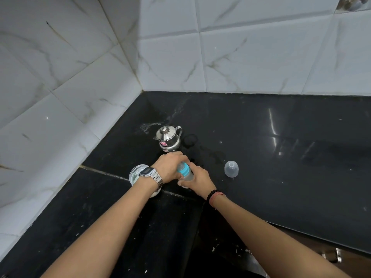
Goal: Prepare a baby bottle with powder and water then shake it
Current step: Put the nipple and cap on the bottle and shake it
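Observation:
A clear baby bottle (pixel 187 176) with a turquoise collar (pixel 184 169) stands tilted on the black counter (pixel 281 177). My right hand (pixel 198 176) grips its body from the right. My left hand (pixel 171 164), wristwatch on, curls over the bottle's top and collar, hiding the teat. The bottle's clear dome cap (pixel 231 168) sits mouth-down on the counter to the right, apart from both hands. A small steel kettle (pixel 168 138) with lid stands just behind my left hand. A clear jar of white powder (pixel 137 173) sits under my left wrist, partly hidden.
White marbled tile walls (pixel 80 77) meet in a corner behind the kettle. Water splashes lie on the counter near the corner and beside the kettle. The counter's front edge runs along the lower right. White specks dot the near counter.

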